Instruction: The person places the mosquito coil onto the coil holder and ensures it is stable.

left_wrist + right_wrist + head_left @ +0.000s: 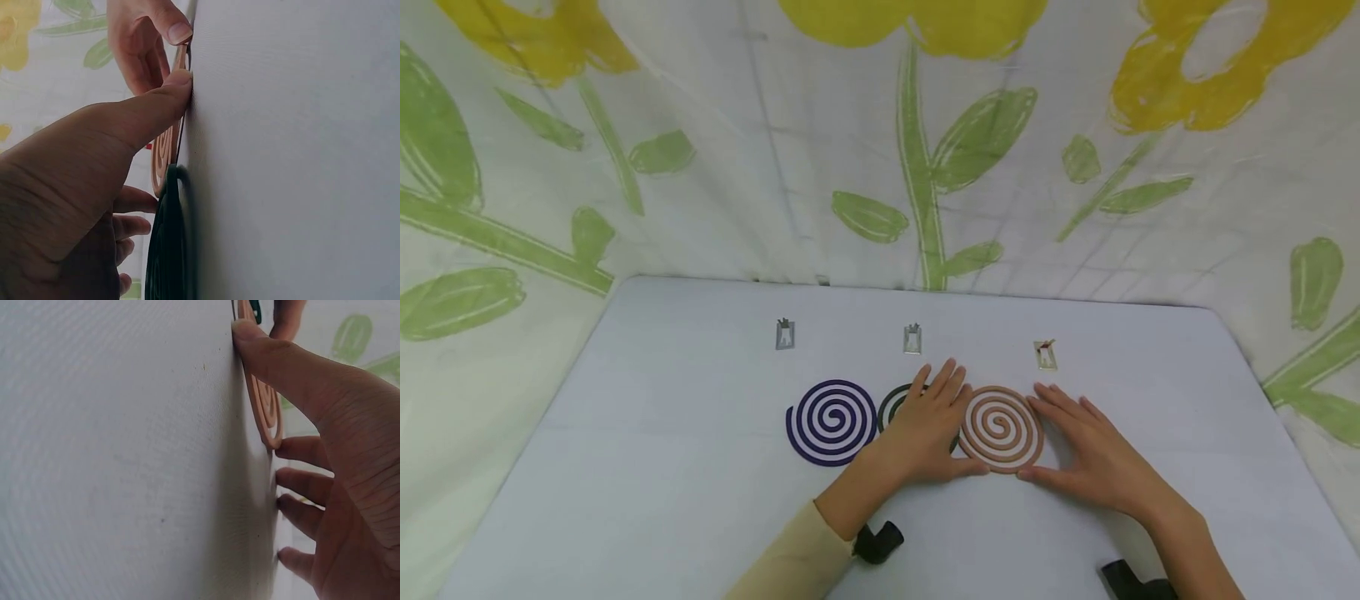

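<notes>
Three flat spiral mosquito coils lie side by side on the white table: a purple coil on the left, a dark green coil in the middle and a brown coil on the right. My left hand reaches over the green coil and hides much of it. Its thumb touches the brown coil's near rim, and its fingers extend towards the far left rim. On the other side, my right hand spreads thumb and forefinger against the brown coil's right rim. The green coil overlaps the brown coil's edge in the left wrist view.
Behind the coils stand three small metal coil stands: one at the left, one in the middle and a golden one with a red mark. A flower-printed curtain hangs beyond the table's back edge.
</notes>
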Demonstrator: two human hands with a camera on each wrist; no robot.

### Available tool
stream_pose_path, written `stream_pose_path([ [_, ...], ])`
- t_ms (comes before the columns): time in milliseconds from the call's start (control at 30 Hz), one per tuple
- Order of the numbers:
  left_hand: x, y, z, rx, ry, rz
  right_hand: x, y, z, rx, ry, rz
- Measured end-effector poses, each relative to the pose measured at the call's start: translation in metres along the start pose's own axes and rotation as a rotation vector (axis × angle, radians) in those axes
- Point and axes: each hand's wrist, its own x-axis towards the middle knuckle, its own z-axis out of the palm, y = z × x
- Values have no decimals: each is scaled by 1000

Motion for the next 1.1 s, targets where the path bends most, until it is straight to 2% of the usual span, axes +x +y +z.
stream_pose_path([
  [167,1,-3,2,-38,4,-1,4,0,-1,-6,-2,-10],
  [467,0,-2,4,-80,17,-1,2,-3,-4,25,-36,34],
  [800,2,2,7,-18,28,-14,-2,-3,-3,7,-9,26],
  [1100,1,0,3,2,30,-10,0,-5,-2,6,0,15],
])
